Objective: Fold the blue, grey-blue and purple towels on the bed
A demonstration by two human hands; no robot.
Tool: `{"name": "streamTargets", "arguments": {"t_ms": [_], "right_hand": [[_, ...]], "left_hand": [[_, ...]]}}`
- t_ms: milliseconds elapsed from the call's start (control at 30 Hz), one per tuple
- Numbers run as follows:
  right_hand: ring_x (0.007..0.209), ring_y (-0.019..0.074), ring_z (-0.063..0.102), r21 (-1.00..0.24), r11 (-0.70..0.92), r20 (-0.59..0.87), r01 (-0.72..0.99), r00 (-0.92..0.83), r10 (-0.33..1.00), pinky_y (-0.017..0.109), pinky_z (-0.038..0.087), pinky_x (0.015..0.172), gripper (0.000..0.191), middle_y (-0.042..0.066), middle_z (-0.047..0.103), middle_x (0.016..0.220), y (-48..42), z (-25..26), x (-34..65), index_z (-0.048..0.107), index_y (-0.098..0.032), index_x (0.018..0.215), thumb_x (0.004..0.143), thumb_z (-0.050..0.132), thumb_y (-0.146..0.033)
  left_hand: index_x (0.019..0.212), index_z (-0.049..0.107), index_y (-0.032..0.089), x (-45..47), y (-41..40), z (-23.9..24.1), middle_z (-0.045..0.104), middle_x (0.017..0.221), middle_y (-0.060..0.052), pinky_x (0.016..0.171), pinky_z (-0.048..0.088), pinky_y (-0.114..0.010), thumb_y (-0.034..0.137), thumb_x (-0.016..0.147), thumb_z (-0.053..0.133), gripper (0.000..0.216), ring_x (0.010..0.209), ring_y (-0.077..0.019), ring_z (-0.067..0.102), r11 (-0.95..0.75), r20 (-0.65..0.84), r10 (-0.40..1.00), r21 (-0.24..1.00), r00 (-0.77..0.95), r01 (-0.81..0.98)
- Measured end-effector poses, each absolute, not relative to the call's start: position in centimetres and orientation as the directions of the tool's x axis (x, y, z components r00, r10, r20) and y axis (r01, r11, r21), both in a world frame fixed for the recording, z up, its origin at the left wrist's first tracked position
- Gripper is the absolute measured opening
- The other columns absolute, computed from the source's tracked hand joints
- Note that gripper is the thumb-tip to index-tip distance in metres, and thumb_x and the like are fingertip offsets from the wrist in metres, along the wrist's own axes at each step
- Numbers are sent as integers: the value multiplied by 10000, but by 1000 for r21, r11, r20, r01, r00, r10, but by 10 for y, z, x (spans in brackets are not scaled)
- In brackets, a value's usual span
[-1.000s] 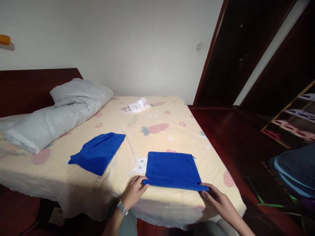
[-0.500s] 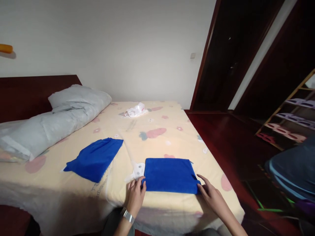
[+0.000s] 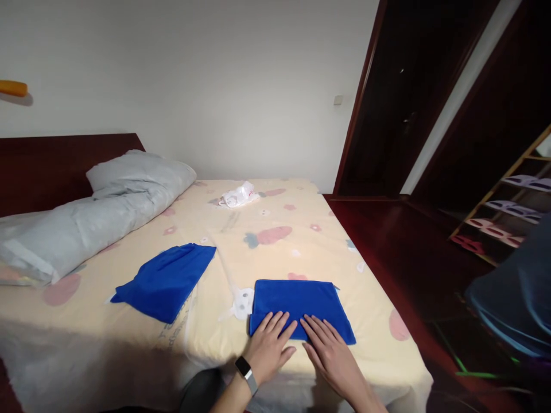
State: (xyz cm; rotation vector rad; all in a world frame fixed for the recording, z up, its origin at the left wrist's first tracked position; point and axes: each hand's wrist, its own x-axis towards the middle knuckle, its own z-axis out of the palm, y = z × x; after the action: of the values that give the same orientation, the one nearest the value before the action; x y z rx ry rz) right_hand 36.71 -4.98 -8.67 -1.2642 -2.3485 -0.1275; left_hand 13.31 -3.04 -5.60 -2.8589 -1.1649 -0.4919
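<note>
A folded blue cloth (image 3: 301, 303) lies flat near the front edge of the bed (image 3: 275, 252). My left hand (image 3: 269, 346) rests on its near left part, fingers stretched flat. My right hand (image 3: 331, 355) lies beside it on the cloth's near middle, fingers spread flat too. Both hands hold nothing. A watch sits on my left wrist. A second blue cloth (image 3: 166, 279), loosely folded, lies to the left on the bed, well away from both hands.
A grey pillow (image 3: 90, 215) lies along the dark headboard at left. A crumpled white plastic bag (image 3: 239, 195) sits at the far side of the bed. Right of the bed are dark wood floor, a doorway, a shoe rack (image 3: 512, 218) and a dark blue seat (image 3: 516, 298).
My hands left the cloth's side edges and came together onto its top, now lying flat. The raised front fold seen a second ago is pressed down.
</note>
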Motion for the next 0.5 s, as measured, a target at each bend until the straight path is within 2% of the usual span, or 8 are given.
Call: {"name": "streamTargets", "arguments": {"t_ms": [100,200,367,500], "right_hand": [[1388,253,477,-133,566,404,814,-477,781,449,421,1137,602,30,458,1539,-46,-96,384,287,-293,1573,1003,475,-339],[1403,261,457,-172,520,385,837,-429,817,465,413,1154,616,40,445,1547,-46,-104,413,295,-274,1571,990,485,-349],[1435,255,409,-316,425,231,848,-365,902,480,367,1193,581,49,428,1560,-45,-103,447,374,-241,1542,971,436,-326],[1405,253,452,-454,342,175,823,-294,940,464,382,1180,598,62,494,1519,-41,-94,450,463,-236,1486,889,452,-262]], "left_hand": [[1579,264,306,121,-25,-63,405,1590,-49,1187,376,-469,437,1040,428,578,1441,-235,413,-721,258,686,108,681,685],[1581,252,318,96,-21,-66,424,1578,-45,1183,381,-471,418,1037,443,586,1432,-232,428,-694,262,712,120,651,710],[1568,280,323,58,-14,-65,407,1588,-37,1168,407,-475,368,1007,503,605,1434,-237,426,-652,202,757,171,621,739],[1526,353,314,51,-9,-65,434,1572,-34,1196,369,-496,230,921,568,647,1420,-233,448,-659,208,752,237,626,713]]}}
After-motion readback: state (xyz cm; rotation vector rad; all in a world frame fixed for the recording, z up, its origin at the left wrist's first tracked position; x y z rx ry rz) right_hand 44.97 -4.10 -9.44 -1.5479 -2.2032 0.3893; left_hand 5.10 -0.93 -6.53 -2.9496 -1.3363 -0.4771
